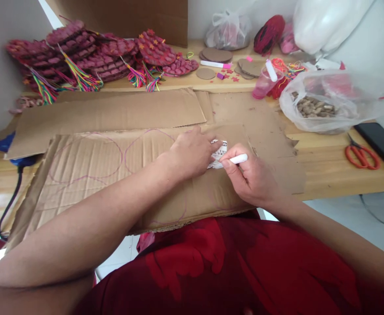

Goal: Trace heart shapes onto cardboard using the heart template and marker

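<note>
A large cardboard sheet (80, 192) lies at the table's front, with pink-purple curved outlines drawn on it. On its right part is a small white printed piece (220, 149). My left hand (193, 151) rests flat on the sheet, its spread fingertips on the left side of this printed piece. In my right hand (249, 177) a white marker (238, 159) is pinched; its tip is hidden by my fingers, at the right edge of the printed piece.
Pink tasselled pieces (93, 57) are piled at back left. Cardboard discs (216, 55), a pink cup (262, 85) and a bag of brown pieces (310, 103) stand behind. Orange scissors (361, 155) and a black phone (380, 142) lie at right; a blue object (24, 160) with a cable sits left.
</note>
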`<state>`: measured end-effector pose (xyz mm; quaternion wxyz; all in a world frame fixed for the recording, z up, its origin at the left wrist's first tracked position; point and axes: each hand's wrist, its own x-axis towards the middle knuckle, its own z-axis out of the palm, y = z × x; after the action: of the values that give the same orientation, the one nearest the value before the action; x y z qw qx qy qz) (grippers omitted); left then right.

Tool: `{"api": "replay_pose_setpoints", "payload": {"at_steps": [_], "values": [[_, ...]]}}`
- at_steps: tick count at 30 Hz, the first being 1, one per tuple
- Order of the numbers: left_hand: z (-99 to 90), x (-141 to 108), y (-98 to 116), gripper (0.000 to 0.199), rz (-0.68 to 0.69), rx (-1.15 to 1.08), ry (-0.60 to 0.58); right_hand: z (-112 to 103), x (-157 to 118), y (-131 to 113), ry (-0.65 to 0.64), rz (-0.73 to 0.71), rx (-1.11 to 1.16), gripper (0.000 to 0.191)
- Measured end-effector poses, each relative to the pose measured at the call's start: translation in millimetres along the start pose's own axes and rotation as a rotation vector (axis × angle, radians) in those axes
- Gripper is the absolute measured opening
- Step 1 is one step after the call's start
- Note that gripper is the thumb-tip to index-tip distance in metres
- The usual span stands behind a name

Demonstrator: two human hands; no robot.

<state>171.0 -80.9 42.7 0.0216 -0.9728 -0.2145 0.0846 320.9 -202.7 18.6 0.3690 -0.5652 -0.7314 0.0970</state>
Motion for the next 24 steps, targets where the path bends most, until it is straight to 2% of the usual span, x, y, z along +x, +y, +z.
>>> {"api": "replay_pose_setpoints", "payload": {"at_steps": [7,15,18,24], "values": [[-0.2,0,1,0.047,-0.036,-0.004,0.001,-15,4,24,0.078,0.144,-0.110,0.016],[1.3,1,0,0.053,-0.023,-0.023,0.005,-17,14,47,0.159,0.134,-0.155,0.018],[0.8,1,0,0.053,-0.040,-0.032,-0.004,-16,14,44,0.165,0.123,-0.178,0.017],[-2.0,-1,2,0.051,-0.048,-0.027,0.000,-13,1,19,0.081,0.142,-0.118,0.016]]}}
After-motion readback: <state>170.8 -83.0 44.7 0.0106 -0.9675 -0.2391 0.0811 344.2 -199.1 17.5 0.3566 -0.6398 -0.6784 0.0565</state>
